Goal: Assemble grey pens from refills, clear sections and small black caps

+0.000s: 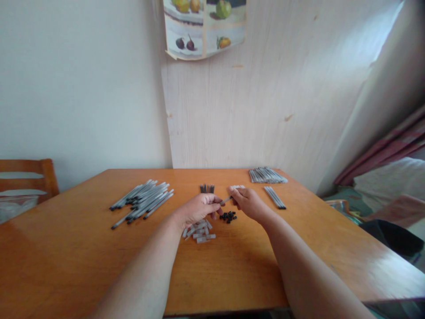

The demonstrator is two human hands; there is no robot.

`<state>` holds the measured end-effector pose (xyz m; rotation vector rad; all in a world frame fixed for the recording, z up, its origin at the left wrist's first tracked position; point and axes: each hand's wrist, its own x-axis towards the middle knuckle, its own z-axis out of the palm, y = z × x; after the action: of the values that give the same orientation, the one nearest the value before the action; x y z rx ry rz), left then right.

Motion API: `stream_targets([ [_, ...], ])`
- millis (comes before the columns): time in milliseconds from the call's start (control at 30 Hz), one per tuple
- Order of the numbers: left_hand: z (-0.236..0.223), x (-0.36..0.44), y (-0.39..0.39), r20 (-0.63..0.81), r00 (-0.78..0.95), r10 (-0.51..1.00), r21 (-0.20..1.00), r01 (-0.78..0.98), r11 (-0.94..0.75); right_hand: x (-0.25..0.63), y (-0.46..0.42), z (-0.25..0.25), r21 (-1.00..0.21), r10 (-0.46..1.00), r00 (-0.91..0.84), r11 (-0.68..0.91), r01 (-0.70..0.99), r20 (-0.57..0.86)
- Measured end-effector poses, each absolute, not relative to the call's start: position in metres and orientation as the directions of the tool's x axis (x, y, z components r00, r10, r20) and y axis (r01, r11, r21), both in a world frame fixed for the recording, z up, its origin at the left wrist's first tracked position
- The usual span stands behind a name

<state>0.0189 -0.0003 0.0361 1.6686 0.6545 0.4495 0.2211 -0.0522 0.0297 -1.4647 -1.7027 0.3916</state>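
Observation:
My left hand (201,208) is closed around one end of a slim grey pen (226,200), between the two hands over the middle of the table. Closed on the pen's other end is my right hand (249,203), at a dark part near the fingertips. Just below the hands lie small black plugs (228,217) in a loose heap. Translucent pen caps (201,232) are scattered under my left wrist. Behind the hands stand out several thin dark sticks (207,188) and a row of pale pieces (237,187), partly covered by my right hand.
A pile of grey pens with black ends (146,201) lies on the left of the wooden table (226,274). To the right are a short row of pens (275,197) and a bundle of pens (267,174). A wooden chair (48,181) stands at far left.

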Motion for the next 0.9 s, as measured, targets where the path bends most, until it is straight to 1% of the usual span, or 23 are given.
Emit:
stream_targets([
  [167,0.0331,0.0190,0.0037,-0.015,0.760,0.649,0.982,0.133,-0.134,0.2203,-0.0566,0.0348,-0.810,0.934,0.085,0.252,0.529,0.346],
  [267,0.0314,0.0193,0.0053,-0.011,0.758,0.653,0.980,0.136,-0.142,0.2195,-0.0585,0.0367,-0.831,0.944,0.066,0.251,0.496,0.324],
  [400,0.0320,0.0194,0.0045,-0.030,0.760,0.650,0.978,0.158,-0.139,0.2197,-0.0563,0.0334,-0.775,0.939,0.042,0.256,0.578,0.342],
  [533,0.0343,0.0186,0.0020,-0.040,0.764,0.644,0.974,0.173,-0.144,0.2191,-0.0537,0.0312,-0.664,0.912,0.026,0.279,0.693,0.410],
  [633,0.0353,0.0182,0.0009,-0.045,0.769,0.638,0.973,0.178,-0.147,0.2186,-0.0528,0.0312,-0.631,0.906,0.012,0.286,0.721,0.423],
  [733,0.0355,0.0183,0.0012,-0.039,0.770,0.637,0.976,0.167,-0.142,0.2191,-0.0522,0.0307,-0.669,0.911,0.021,0.286,0.686,0.411],
  [900,0.0335,0.0191,0.0043,-0.011,0.759,0.651,0.977,0.146,-0.154,0.2190,-0.0538,0.0313,-0.828,0.939,0.077,0.254,0.499,0.334],
])
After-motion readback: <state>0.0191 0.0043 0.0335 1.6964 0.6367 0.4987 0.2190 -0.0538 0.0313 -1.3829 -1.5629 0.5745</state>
